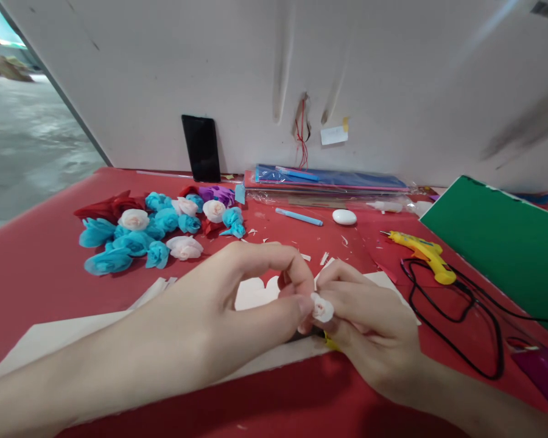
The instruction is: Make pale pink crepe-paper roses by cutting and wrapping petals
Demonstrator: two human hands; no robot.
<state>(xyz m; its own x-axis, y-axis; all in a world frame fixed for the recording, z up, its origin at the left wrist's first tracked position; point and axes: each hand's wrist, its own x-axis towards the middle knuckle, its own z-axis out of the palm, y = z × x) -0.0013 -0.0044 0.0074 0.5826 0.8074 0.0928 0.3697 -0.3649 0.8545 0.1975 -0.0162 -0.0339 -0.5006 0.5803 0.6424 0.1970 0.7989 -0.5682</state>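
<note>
A small white paper flower (322, 308) with a curled centre is pinched between my two hands, above the front of the red table. My left hand (246, 304) is closed, its thumb and forefinger gripping the flower's left edge. From the other side, the curled fingers and thumb of my right hand (374, 322) hold the flower's right side and base. A bit of something yellow (332, 342) shows beneath the right thumb; its kind is hidden. Under both hands lies white paper (256, 294), with a scalloped edge visible between my left fingers.
Crepe-paper flowers (132, 243) in blue, pale pink, red and purple are heaped at left. A yellow glue gun (420, 252) with a looping black cord (497, 340) lies at right, beside a green board (502, 255). A phone (201, 149) leans on the wall; a blue pen (299, 216) lies behind.
</note>
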